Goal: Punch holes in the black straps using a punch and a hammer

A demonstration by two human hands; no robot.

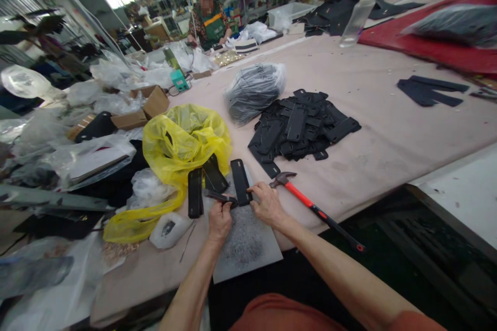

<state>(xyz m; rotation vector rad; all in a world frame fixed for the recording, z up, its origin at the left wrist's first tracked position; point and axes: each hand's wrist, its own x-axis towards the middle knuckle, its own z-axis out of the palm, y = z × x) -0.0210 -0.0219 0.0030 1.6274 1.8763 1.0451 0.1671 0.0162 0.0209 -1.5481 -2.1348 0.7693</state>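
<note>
My left hand (220,220) is closed on a dark strip (217,195), its fingers pinching the right end. My right hand (267,204) has its fingertips at the lower right edge of a black strap piece (239,178), which lies on a speckled board (244,248). Left of it, more black pieces (195,194) lie by a yellow plastic bag (186,139). A hammer (310,204) with a red and black handle lies right of my right hand, its head toward the strap piece. Beyond it is a heap of black pieces (301,124).
A bagged dark bundle (254,90) sits behind the heap. Clear plastic bags and an open cardboard box (155,103) crowd the left side. A bottle (357,20) stands at the far right. Two people in green aprons are across the table (388,150). A thin tool (188,240) lies near the front.
</note>
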